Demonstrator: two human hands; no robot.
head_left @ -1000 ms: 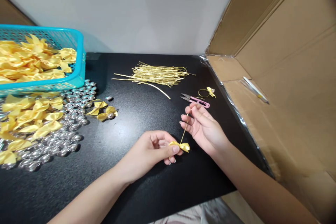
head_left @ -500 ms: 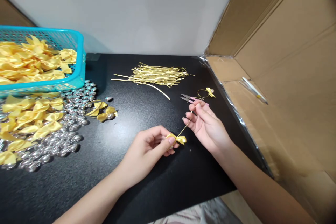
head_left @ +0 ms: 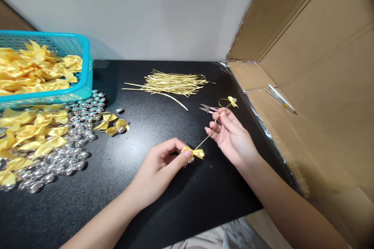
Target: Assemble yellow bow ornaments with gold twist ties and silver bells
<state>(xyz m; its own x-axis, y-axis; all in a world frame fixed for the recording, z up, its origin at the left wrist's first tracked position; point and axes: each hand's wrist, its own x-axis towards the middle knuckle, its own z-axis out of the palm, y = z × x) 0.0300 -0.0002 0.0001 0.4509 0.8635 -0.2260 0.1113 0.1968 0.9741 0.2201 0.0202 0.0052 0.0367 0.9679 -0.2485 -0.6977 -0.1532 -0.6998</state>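
Note:
Between the thumb and fingers of my left hand is a small yellow ribbon bow; a shiny bead shows just under it. A thin gold cord runs taut from the bow up to my right hand, whose thumb and index finger pinch its upper part. Partly behind my right hand lie small scissors with pink handles, blades pointing left. Just beyond them rests another yellow bow on a looped gold cord.
A bundle of gold cords lies at the back. On the left, a turquoise basket holds yellow bows, with silver beads and loose bows before it. Two bows sit nearby. A white-handled tool lies on cardboard at right.
My right hand has shifted slightly right, away from the left, and the cord between them is stretched a little longer. My left hand with the bow has moved slightly left.

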